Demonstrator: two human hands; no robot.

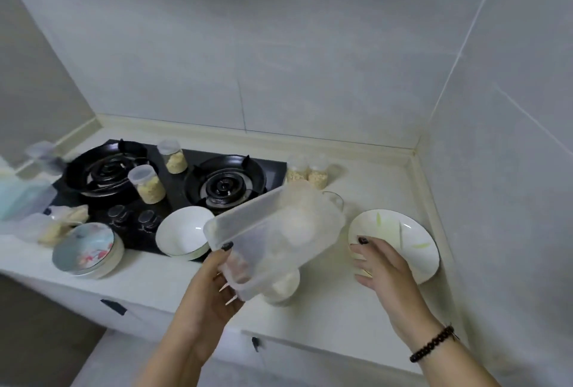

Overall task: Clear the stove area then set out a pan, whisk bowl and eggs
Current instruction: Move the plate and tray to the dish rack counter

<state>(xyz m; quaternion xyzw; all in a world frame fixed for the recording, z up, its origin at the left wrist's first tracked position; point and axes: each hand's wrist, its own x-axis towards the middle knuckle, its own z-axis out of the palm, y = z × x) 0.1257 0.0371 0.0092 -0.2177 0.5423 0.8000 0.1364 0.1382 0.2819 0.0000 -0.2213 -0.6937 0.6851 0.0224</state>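
A pale countertop (325,303) fills a grey-tiled corner, its raised lip at twelve and three o'clock. The left hand (214,278) grips a tilted clear plastic container (273,237) just right of the gas stove (173,188). The right hand (381,265), fingers relaxed, hovers over a white plate (412,228).

No legible text, labels, brands or numbers anywhere on jars, stove or dishes.

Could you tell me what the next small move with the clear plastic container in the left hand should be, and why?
Probably carry the clear plastic container rightward and set it on the bare counter, clear of the stove. The left hand holds it tilted in the air above a small cup, the open right hand hovers by the white plate, and jars still stand on the stove.
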